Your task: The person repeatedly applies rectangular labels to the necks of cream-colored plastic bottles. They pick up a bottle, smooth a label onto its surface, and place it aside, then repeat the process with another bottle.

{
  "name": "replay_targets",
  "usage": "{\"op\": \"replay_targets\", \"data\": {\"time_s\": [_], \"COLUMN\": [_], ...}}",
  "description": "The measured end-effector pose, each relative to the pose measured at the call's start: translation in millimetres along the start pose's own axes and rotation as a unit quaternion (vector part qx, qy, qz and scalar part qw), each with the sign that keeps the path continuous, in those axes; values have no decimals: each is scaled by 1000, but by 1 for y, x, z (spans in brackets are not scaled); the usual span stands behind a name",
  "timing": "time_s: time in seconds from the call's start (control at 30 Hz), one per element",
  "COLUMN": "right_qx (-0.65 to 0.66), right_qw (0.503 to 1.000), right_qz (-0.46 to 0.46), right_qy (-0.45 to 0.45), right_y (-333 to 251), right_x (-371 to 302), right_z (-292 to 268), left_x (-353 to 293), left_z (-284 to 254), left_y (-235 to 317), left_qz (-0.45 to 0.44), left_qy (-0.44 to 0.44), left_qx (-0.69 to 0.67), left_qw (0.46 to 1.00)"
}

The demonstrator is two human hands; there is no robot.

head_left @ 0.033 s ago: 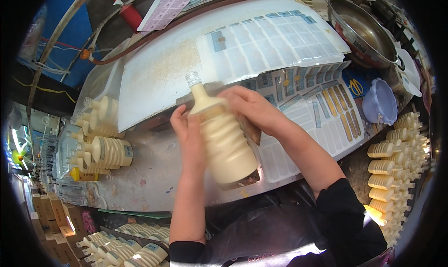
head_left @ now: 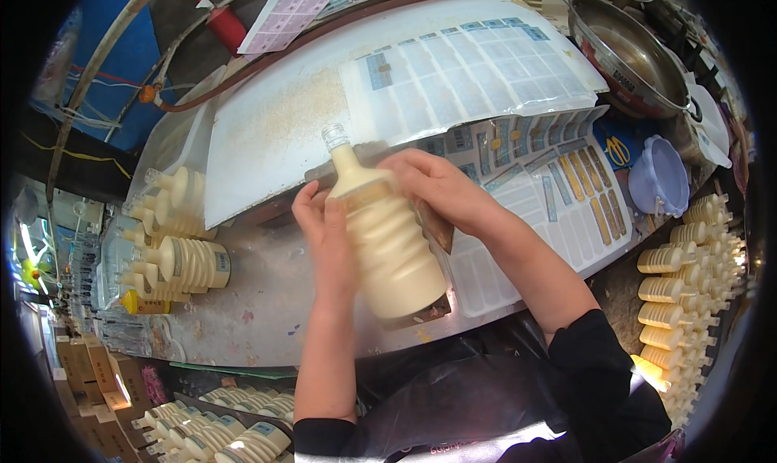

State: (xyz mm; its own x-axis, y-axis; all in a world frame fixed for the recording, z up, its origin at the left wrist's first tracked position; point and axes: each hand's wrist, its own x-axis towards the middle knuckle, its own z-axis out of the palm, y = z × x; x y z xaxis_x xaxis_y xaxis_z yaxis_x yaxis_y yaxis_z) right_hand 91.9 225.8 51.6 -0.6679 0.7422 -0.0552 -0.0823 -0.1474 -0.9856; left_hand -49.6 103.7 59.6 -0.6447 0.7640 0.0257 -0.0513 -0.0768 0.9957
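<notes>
A cream-coloured bottle [head_left: 396, 256] with a ribbed, swirled body and a clear threaded neck lies tilted in front of me, its neck pointing away. Against its left side is my left hand [head_left: 325, 236], thumb on the upper body and fingers curled. My right hand [head_left: 441, 184] grips the right shoulder, fingertips pressed near the base of the neck. A brownish band crosses the bottle just below the shoulder; whether it is a label cannot be told. Under the bottle is a dark brown support [head_left: 441, 228], mostly hidden.
Label sheets [head_left: 558, 196] with blue and gold strips lie right of the bottle. Beyond stands a white board [head_left: 275, 131] with a larger sheet [head_left: 453, 74]. Finished-looking cream bottles [head_left: 194, 265] stand left; more bottles [head_left: 664, 293] are stacked right. A lilac bucket [head_left: 658, 176] and metal pan [head_left: 631, 54] sit far right.
My left fingers have shifted very slightly at the bottle's side. The bottle and my right hand look the same.
</notes>
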Motion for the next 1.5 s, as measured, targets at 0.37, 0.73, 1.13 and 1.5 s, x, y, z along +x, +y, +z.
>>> {"op": "replay_targets", "data": {"time_s": [0.37, 0.73, 1.13, 1.5], "right_qx": [-96, -119, 55, 4], "right_qw": [995, 992, 998, 1000], "right_qz": [7, 6, 17, 27], "right_qy": [29, 34, 18, 4], "right_y": [-5, -8, 0, 7], "right_x": [-4, -5, 1, 1], "right_z": [11, 11, 10, 7], "left_x": [5, 4, 8, 5], "left_z": [3, 5, 2, 4], "left_y": [5, 7, 2, 6], "left_qz": [-22, -35, -31, -32], "left_qy": [-15, -9, -8, -11], "left_qx": [9, -16, -5, -23], "left_qw": [1000, 999, 999, 999]}}
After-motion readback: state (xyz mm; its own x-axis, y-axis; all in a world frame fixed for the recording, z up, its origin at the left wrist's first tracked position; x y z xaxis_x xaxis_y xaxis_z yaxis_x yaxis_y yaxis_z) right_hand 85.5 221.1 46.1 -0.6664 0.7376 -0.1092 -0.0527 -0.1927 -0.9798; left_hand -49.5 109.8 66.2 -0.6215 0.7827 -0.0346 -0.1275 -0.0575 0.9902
